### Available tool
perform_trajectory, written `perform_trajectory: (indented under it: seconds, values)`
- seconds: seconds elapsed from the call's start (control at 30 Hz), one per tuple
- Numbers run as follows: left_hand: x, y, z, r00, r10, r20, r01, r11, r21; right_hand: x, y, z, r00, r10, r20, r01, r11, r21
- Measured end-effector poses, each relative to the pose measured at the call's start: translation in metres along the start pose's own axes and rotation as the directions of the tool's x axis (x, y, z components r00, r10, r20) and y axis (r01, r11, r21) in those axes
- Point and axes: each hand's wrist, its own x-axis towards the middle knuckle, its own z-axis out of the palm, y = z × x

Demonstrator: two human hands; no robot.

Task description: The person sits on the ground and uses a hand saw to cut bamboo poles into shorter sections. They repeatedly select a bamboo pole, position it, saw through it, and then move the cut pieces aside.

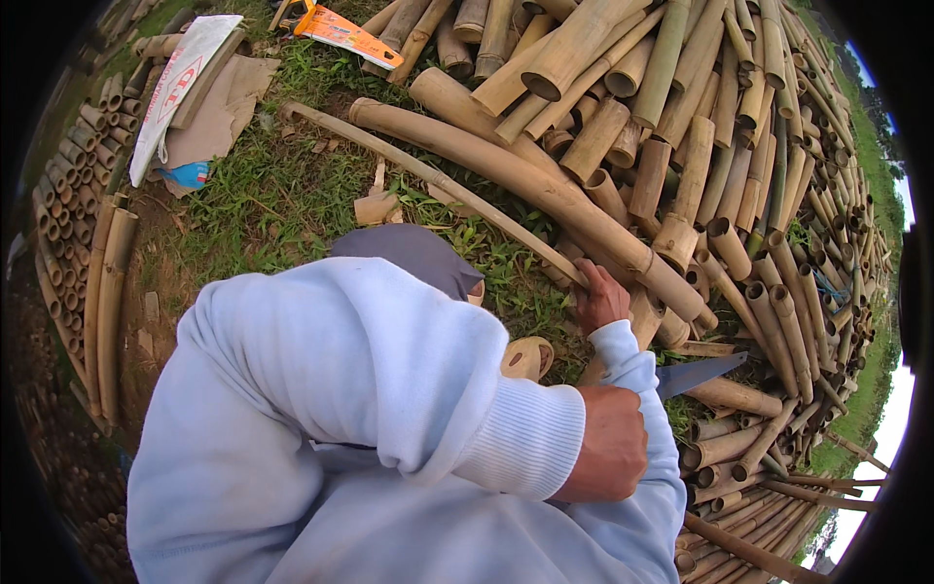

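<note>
Bamboo stack: cut bamboo lengths (652, 180), piled across the upper right and right side.
Left stack: smaller bamboo lengths (73, 195), ends facing outward, with longer poles beside them.
Thick pole: curved bamboo pole (486, 161), lying against the stack's near edge.
Slender pole: narrow bamboo pole (467, 200), running diagonally above the grass; its lower-right end is at the right hand.
Sack: white printed sack (183, 92), over cardboard (229, 107).
Orange saw: orange handsaw (345, 37), at the top edge.
Right hand: right hand (598, 297), fingers closed around the slender pole.
Left hand: left hand (605, 445), over the right sleeve; fingers hidden, grip cannot be determined.
Blade: grey saw blade (702, 374), projecting beyond the right sleeve.
</note>
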Motion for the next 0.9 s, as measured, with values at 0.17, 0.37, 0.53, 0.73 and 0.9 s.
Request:
perform_trajectory:
  seconds: [0.17,0.37,0.53,0.73,0.9]
  values:
    - [0.003,0.002,0.001,0.999,0.013,-0.037,-0.014,1.000,-0.021,0.014,0.019,-0.057,0.992,-0.004,-0.122,-0.003,0.998,-0.056]
    - [0.006,0.000,0.001,1.000,-0.018,-0.018,0.018,1.000,-0.011,0.032,0.053,-0.089,0.987,0.083,-0.139,-0.112,0.969,-0.218]
    - [0.010,-0.002,0.005,0.999,-0.012,-0.033,0.012,1.000,-0.027,0.043,0.069,-0.083,0.978,0.092,-0.185,-0.133,0.966,-0.223]
    - [0.008,0.001,0.005,0.999,-0.033,-0.027,0.033,0.999,-0.013,0.063,0.061,-0.062,0.977,0.040,-0.209,-0.075,0.984,-0.160]
    - [0.007,0.003,0.007,0.998,-0.049,-0.044,0.048,0.998,-0.036,0.060,0.046,-0.062,0.971,0.028,-0.235,-0.071,0.982,-0.174]
